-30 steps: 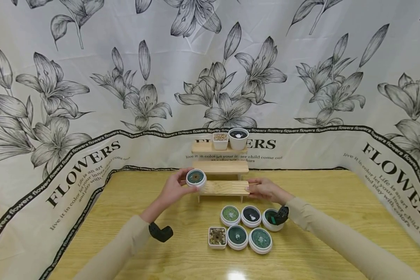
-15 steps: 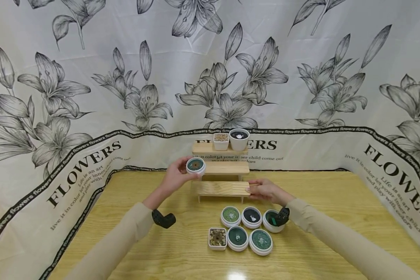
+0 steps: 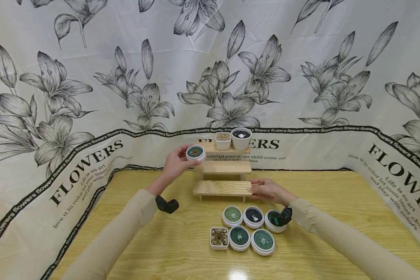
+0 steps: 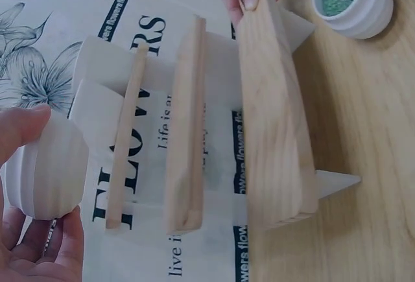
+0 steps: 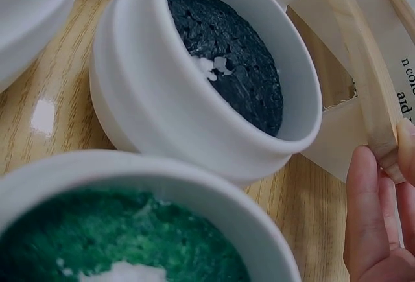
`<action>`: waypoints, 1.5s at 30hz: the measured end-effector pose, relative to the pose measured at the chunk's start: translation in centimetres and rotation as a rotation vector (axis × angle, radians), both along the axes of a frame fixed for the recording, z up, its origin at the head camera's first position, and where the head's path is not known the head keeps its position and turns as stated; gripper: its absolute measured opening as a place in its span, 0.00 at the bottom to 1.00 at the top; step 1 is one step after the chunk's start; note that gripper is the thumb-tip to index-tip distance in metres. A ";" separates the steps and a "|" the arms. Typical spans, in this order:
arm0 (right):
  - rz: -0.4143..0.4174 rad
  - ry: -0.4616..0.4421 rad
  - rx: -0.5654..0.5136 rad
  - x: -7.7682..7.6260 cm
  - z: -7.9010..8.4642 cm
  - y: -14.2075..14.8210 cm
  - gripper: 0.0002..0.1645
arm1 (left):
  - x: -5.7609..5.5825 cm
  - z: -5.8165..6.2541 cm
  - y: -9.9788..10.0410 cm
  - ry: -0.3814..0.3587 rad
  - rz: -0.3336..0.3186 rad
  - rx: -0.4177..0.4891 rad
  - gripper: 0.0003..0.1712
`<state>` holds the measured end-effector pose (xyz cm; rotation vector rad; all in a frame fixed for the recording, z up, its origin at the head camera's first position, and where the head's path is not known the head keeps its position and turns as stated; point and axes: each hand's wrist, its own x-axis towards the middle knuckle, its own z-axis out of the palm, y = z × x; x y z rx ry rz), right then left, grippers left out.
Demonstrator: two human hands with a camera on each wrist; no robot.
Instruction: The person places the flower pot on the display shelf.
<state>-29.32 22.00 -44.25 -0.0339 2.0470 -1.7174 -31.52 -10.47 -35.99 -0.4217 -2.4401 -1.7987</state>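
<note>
Holding the round white pot (image 3: 195, 153) off the tabletop (image 3: 133, 233), the left grip (image 3: 176, 161) has its thumb and fingers curled about the side, parted only by the pot's width; the filled top faces up, presumably so that nothing spills. The pot is in the air near the left end of the stand's top board (image 3: 210, 147), and the left wrist view shows a gap between pot and board. The right grip (image 3: 266, 190) pinches the right end of the lowest board (image 3: 224, 188), nearly closed on the thin wood, probably steadying the light frame.

Above the bare middle board (image 3: 227, 167), a square pot (image 3: 223, 141) and a deeper round pot (image 3: 241, 140) sit side by side toward the right of the top board, which leaves its left part free. In front of the stand, two close rows fall within easy reach: a light green pot (image 3: 232, 215), a black-filled pot (image 3: 253, 216) and a dark green pot (image 3: 272, 218) behind; a pebble pot (image 3: 219, 238) and two more green ones nearer. Flower-printed cloth (image 3: 150, 97) hangs behind.
</note>
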 end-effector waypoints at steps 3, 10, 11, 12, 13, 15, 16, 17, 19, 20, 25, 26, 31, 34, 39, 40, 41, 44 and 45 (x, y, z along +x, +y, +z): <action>0.029 0.022 0.007 0.1 0.0 0.2 0.37 | -0.3 0.5 0.1 0.018 -0.013 -0.002 0.37; 0.031 0.010 0.002 -0.1 -0.2 0.3 0.37 | -1.2 1.3 0.3 0.027 -0.026 -0.005 0.37; 0.030 0.008 0.001 -0.2 -0.2 0.2 0.37 | -1.4 1.4 0.3 0.026 -0.021 -0.002 0.37; 0.030 0.005 -0.001 -0.2 -0.2 0.2 0.37 | -1.5 1.5 0.4 0.026 -0.016 0.000 0.37; 0.032 0.005 0.000 -0.2 -0.3 0.2 0.37 | -1.7 1.6 0.4 0.027 -0.011 0.002 0.37; 0.031 0.005 0.006 -0.2 -0.3 0.2 0.37 | -2.0 1.8 0.4 0.029 0.001 -0.005 0.36; 0.028 0.005 0.006 -0.2 -0.3 0.2 0.37 | -2.2 1.9 0.4 0.028 0.009 -0.009 0.37; 0.026 0.004 0.008 -0.2 -0.2 0.1 0.37 | -2.4 1.9 0.5 0.026 0.016 -0.012 0.37; 0.022 0.004 0.015 -0.2 -0.2 0.1 0.38 | -2.8 2.0 0.6 0.024 0.028 -0.017 0.37; 0.020 0.004 0.015 -0.2 -0.2 0.1 0.38 | -3.0 2.0 0.6 0.024 0.034 -0.017 0.37; 0.021 0.008 0.001 -0.2 -0.2 0.0 0.38 | -3.8 1.9 0.8 0.021 0.058 -0.012 0.37; 0.021 0.010 0.000 -0.2 -0.3 0.0 0.38 | -3.9 1.8 0.9 0.019 0.061 -0.014 0.37; 0.009 0.015 0.001 -0.1 -0.4 0.0 0.38 | -4.7 1.3 1.4 0.025 0.071 -0.013 0.36; -0.003 0.008 0.000 -0.1 -0.4 -0.1 0.38 | -5.0 1.0 1.8 0.027 0.075 -0.016 0.36; -0.011 -0.018 -0.047 0.0 -0.3 0.0 0.38 | -5.3 0.5 2.3 0.002 0.070 -0.017 0.40; -0.014 -0.023 -0.055 0.0 -0.3 0.0 0.38 | -5.4 0.5 2.4 -0.002 0.069 -0.018 0.40; -0.013 -0.025 -0.064 0.0 -0.3 0.0 0.38 | -5.5 0.4 2.4 -0.006 0.065 -0.015 0.41; -0.009 -0.022 -0.064 -0.1 -0.2 -0.1 0.38 | -5.9 0.2 2.5 -0.005 0.053 -0.005 0.42; -0.007 -0.020 -0.063 -0.1 -0.2 -0.1 0.38 | -6.0 0.1 2.6 -0.006 0.052 -0.005 0.42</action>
